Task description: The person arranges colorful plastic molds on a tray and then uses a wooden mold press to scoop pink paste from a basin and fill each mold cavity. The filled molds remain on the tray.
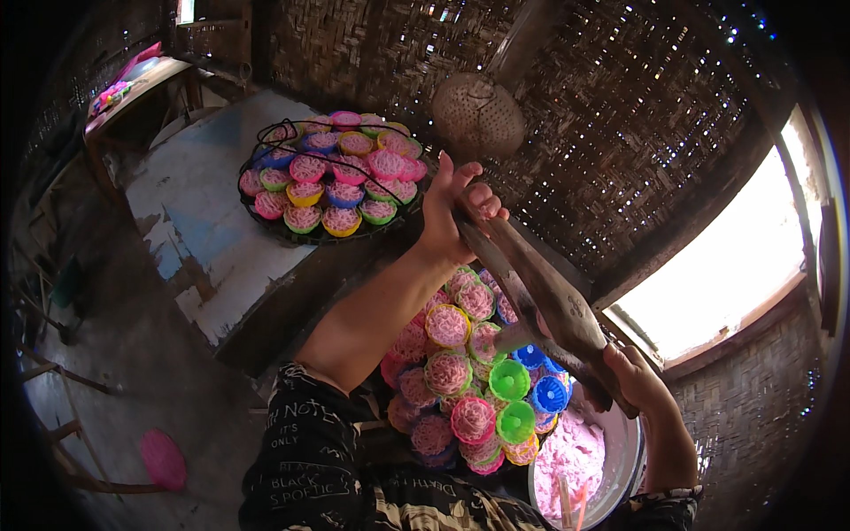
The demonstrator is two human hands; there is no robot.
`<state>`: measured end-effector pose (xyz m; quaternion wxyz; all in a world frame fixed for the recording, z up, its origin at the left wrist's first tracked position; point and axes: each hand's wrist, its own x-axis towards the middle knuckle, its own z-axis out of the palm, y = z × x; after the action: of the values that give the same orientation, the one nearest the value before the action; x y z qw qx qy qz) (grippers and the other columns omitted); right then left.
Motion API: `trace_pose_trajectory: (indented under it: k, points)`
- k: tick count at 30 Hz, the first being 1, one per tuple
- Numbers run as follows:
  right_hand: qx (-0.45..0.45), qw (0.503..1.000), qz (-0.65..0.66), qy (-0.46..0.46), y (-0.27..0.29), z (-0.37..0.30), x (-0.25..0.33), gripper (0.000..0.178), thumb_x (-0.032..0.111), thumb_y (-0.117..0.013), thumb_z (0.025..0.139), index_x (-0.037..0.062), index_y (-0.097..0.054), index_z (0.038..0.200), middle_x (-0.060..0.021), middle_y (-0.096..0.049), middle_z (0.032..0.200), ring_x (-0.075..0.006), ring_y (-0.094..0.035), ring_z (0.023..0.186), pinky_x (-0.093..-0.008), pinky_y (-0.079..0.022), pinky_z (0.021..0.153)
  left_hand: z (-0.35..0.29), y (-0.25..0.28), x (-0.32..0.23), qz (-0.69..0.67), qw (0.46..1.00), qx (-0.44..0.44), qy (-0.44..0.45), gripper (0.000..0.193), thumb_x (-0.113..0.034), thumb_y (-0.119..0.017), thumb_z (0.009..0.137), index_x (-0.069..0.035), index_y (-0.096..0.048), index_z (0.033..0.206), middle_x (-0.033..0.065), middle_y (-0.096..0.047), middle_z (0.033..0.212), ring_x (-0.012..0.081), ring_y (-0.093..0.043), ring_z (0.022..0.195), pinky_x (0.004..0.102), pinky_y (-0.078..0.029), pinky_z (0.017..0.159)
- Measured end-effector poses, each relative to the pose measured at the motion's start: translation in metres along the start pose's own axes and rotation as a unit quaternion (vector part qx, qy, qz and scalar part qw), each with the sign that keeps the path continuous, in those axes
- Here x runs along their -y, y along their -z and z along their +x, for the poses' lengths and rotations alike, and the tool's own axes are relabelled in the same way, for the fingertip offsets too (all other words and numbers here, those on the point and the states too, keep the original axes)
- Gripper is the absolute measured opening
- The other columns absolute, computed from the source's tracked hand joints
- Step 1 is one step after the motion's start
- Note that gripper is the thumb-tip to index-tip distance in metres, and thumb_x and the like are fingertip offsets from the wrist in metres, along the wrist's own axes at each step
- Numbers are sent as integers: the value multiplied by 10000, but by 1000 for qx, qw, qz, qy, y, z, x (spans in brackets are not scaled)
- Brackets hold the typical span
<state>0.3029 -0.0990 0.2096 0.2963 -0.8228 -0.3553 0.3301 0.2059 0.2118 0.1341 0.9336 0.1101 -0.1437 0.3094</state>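
Gripping a wooden press [540,301] at both ends, the person holds it slanted over a near tray [416,434] crowded with small coloured cups. The left hand [452,208] wraps around the far, upper end of the press; the right hand [633,376] closes around the near, lower end, beside a metal bowl [620,460] of pink dough. Most cups [449,372] on this tray already carry pink noodle nests; a few green and blue ones [512,379] just under the press nozzle sit empty.

To do this well, the nozzle probably wants to hang straight above one empty cup, with both handles squeezed evenly so the strands coil inside the rim rather than across neighbours.

Farther off, on a worn blue and white bench [204,221], a round dark wire tray [283,133] holds more filled cups. A metal strainer [478,115] hangs on the woven bamboo wall. A pink plastic stool [164,458] stands on the floor at near left. No packages, labels or signs can be made out anywhere in this head view.
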Motion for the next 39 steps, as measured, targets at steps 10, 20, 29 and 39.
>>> trace_pose_trajectory:
  k: [10, 20, 29, 39]
  points:
    - [4, 1000, 12, 28, -25, -6, 16, 527, 448, -441, 938, 2, -579, 695, -4, -524, 547, -75, -455, 475, -261, -370, 434, -7, -17, -15, 37, 999, -10, -19, 475, -607, -383, 897, -150, -512, 906, -42, -412, 526, 139, -459, 480, 346, -420, 653]
    - [-11, 1000, -13, 12, -14, -19, -4, 519, 453, -432, 935, 5, -591, 727, -38, -536, 543, -109, -492, 440, -265, -400, 411, -13, -19, 7, 35, 998, -50, 16, 505, -614, -349, 903, -143, -525, 871, -21, -381, 486, 162, -447, 465, 362, -414, 628]
    - [51, 982, 119, 138, -47, -7, -12, 487, 445, -632, 837, -39, -589, 850, -27, -568, 617, -78, -524, 503, -230, -404, 438, -5, -52, -25, 72, 996, 27, 34, 636, -658, -284, 892, -90, -501, 1077, 53, -504, 618, 228, -521, 598, 407, -421, 772]
    - [-12, 929, 284, 236, -58, -53, -12, 537, 457, -615, 841, -57, -537, 977, -73, -582, 668, -114, -554, 525, -232, -429, 457, -76, -98, 4, 689, 668, 279, -46, 669, -499, -540, 803, -44, -455, 1286, 157, -484, 1288, 248, -445, 1224, 438, -275, 1051]
